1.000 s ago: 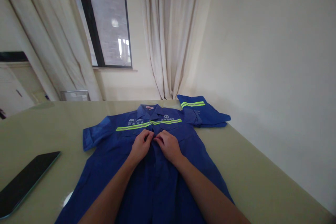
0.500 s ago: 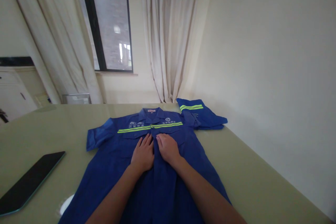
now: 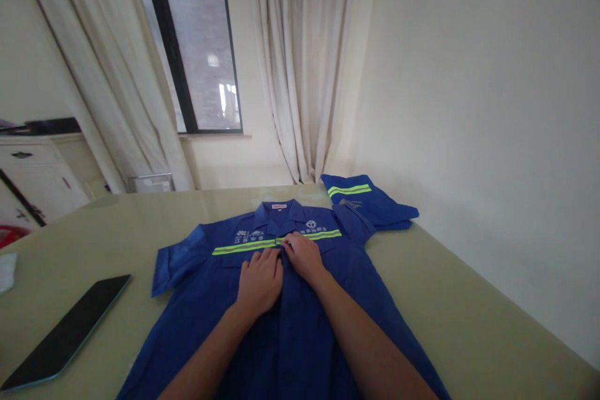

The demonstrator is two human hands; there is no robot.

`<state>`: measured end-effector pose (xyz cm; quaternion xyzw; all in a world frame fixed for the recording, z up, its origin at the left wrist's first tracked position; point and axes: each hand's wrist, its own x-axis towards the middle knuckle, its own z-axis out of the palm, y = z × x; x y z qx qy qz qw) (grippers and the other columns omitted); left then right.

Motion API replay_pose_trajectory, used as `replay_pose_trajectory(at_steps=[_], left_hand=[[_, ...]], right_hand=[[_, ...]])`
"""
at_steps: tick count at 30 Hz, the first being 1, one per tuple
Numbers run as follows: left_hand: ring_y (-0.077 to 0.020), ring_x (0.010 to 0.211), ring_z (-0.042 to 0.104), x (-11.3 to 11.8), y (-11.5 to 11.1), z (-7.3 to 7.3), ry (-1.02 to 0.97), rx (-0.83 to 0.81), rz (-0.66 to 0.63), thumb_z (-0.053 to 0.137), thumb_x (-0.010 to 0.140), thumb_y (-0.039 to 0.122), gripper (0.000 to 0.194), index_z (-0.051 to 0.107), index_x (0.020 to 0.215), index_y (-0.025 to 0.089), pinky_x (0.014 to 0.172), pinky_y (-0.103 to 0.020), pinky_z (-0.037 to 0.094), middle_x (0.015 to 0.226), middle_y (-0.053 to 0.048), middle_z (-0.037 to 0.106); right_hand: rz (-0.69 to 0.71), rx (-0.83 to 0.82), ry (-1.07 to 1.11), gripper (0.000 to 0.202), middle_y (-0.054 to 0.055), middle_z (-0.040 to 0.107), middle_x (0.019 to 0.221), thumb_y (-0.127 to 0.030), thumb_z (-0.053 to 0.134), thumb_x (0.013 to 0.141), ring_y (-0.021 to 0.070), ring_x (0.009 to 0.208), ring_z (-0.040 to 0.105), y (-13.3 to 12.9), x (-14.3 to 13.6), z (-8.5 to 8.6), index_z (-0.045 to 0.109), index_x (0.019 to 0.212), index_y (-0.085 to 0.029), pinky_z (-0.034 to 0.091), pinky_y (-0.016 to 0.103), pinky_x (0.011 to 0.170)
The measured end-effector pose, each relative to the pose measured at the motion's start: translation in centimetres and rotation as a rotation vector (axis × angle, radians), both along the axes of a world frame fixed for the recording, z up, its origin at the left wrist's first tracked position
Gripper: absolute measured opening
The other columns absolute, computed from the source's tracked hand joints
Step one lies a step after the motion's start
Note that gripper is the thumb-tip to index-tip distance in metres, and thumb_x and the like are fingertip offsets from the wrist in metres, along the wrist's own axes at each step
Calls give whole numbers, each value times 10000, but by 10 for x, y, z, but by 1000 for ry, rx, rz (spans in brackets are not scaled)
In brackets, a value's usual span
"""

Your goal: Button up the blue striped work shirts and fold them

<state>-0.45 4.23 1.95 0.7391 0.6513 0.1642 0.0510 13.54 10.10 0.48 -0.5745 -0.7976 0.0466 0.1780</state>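
Observation:
A blue short-sleeved work shirt (image 3: 197,325) lies spread out, front up, its collar away from me. It has a yellow-green reflective stripe and white printing across the chest. My right hand (image 3: 304,255) pinches the edge of the front placket at the stripe. Just below the stripe, on the left side of the placket, my left hand (image 3: 259,281) rests with bent fingers gathered at the same edge. The fingertips are partly hidden, and no button can be made out between them.
A folded blue garment (image 3: 389,203) with a matching stripe lies at the far right, touching the shirt's sleeve. At left on the green table (image 3: 154,219) lies a dark flat tablet-like slab (image 3: 68,331). Wall (image 3: 492,169) borders the right side; curtains (image 3: 304,75) hang behind.
My right hand has moved up the placket to the stripe. My left hand's fingers, stretched flatter before, are now more bent. The view has shifted slightly left.

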Motion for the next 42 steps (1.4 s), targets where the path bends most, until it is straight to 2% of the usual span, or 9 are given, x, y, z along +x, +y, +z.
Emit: replay_pose_trajectory(at_steps=[3, 7, 16, 21, 27, 31, 35, 39, 42], left_hand=[[-278, 1102, 666, 6, 31, 3, -65, -30, 152, 315, 1032, 426, 429, 699, 1091, 245, 886, -411, 489, 1185, -97, 726], [-283, 1114, 659, 7, 52, -6, -109, -14, 207, 444, 992, 371, 300, 694, 1090, 236, 902, -412, 468, 1191, -95, 717], [-262, 1104, 670, -1, 53, -12, -195, -13, 146, 483, 986, 357, 234, 663, 1105, 268, 876, -376, 456, 1145, -44, 755], [-253, 1073, 691, 1, 52, -12, -230, -6, 154, 473, 990, 359, 247, 670, 1097, 257, 866, -366, 457, 1113, -49, 774], [-294, 1042, 699, 2, 52, -14, -264, 18, 153, 497, 977, 363, 251, 707, 1054, 248, 867, -408, 457, 1044, -55, 791], [-266, 1032, 694, -1, 54, -18, -311, 56, 127, 521, 974, 344, 222, 703, 1065, 256, 843, -372, 469, 1091, -43, 774], [-207, 923, 703, -4, 57, -22, -381, 97, 60, 517, 985, 334, 210, 692, 1078, 263, 783, -315, 500, 1066, -19, 760], [-178, 987, 691, -5, 61, -24, -416, 137, -23, 464, 1001, 246, 247, 688, 1105, 243, 869, -293, 522, 1101, -28, 738], [-167, 1095, 664, -6, 61, -24, -398, 152, -77, 417, 979, 127, 324, 703, 1085, 236, 967, -292, 498, 1161, -32, 724]], right_hand=[[3, 0, 8, 230, 34, 674, 1136, -357, 444, 1057, 179, 972, 663, 2, 3, -2, 648, 1119, -270, 433, 260, 765], [3, 2, 17, 224, 27, 640, 1155, -329, 439, 1055, 171, 953, 650, 3, 4, -3, 649, 1107, -273, 431, 262, 750], [58, -5, 79, 168, 32, 604, 1155, -341, 551, 1004, 177, 977, 629, 2, 5, -2, 639, 1115, -251, 450, 270, 787], [51, 40, 32, 186, 41, 602, 1145, -306, 475, 1038, 174, 927, 635, 0, 3, -2, 631, 1117, -243, 451, 272, 756], [58, 68, 32, 200, 35, 612, 1142, -296, 454, 1053, 159, 910, 634, 0, 3, -3, 642, 1100, -246, 443, 252, 740], [66, 86, 124, 195, 32, 619, 1096, -284, 483, 1049, 154, 892, 632, 3, 5, -6, 674, 1053, -243, 437, 244, 749], [43, 98, 298, 194, 27, 640, 1006, -294, 535, 1034, 154, 879, 629, 8, 8, -8, 706, 971, -228, 429, 244, 757], [-9, 63, 378, 251, 17, 636, 882, -335, 583, 1010, 147, 774, 603, 11, 10, -9, 699, 831, -203, 405, 253, 703], [-32, 53, 402, 178, 16, 641, 890, -294, 631, 973, 148, 773, 596, 13, 11, -9, 689, 832, -201, 407, 256, 713]])
